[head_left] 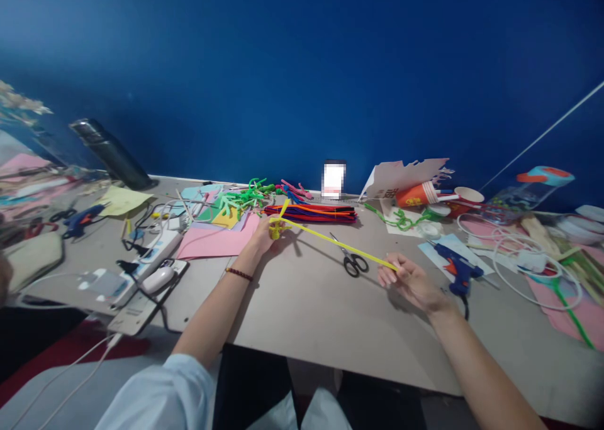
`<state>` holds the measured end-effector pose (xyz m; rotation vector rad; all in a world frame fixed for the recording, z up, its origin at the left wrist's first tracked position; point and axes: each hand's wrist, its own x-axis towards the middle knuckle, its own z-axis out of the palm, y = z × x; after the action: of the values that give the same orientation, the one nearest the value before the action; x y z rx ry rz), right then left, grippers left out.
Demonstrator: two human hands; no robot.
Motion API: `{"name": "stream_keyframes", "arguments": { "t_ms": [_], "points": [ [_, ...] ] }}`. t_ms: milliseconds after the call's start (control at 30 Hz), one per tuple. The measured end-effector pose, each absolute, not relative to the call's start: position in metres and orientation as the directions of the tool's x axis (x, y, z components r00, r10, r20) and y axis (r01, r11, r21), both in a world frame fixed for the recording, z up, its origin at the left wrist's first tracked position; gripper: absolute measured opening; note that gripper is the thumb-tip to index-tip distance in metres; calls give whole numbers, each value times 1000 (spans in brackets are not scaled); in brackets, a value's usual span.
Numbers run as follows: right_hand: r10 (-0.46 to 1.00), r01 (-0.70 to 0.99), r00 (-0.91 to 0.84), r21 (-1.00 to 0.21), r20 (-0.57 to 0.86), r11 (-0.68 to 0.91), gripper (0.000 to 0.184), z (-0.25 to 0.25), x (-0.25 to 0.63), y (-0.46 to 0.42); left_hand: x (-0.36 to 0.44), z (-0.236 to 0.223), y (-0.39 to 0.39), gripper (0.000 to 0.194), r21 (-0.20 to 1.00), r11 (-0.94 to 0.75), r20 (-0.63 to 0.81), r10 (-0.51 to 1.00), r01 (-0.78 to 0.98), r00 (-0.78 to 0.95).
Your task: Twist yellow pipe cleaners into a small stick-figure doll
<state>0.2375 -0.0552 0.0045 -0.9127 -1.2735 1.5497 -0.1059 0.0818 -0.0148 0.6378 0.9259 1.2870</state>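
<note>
A yellow pipe cleaner (340,244) stretches slantwise over the table between my two hands. My left hand (265,234) is closed on its bent and twisted end, where short yellow pieces stick out. At the other end, the fingertips of my right hand (408,281) pinch the straight tip. Black-handled scissors (353,263) lie on the table beneath the stretched length, nearer my right hand. Just behind my left hand is a bundle of red, purple and orange pipe cleaners (314,214).
Green twisted pipe cleaners (245,197) and pink paper (214,240) lie at the left back. A power strip (153,254) with cables and a mouse (158,280) sit left. On the right are a blue glue gun (457,268), paper cups (418,195) and a coiled white cable (538,260).
</note>
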Motion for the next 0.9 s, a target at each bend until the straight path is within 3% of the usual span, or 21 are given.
{"name": "stream_keyframes", "arguments": {
  "t_ms": [433, 767, 900],
  "points": [
    [992, -231, -116, -973, 44, 16, 45, 9, 235, -51, -107, -21, 83, 8, 837, 167, -173, 984, -522, 39],
    [995, -192, 3, -976, 101, 100, 46, 14, 234, -49, -101, -23, 77, 19, 857, 179, -151, 984, -483, 97],
    [991, -189, 47, -973, 124, 131, 39, 13, 247, -48, -107, -25, 86, 12, 809, 187, -188, 981, -558, 56]
  ]
}}
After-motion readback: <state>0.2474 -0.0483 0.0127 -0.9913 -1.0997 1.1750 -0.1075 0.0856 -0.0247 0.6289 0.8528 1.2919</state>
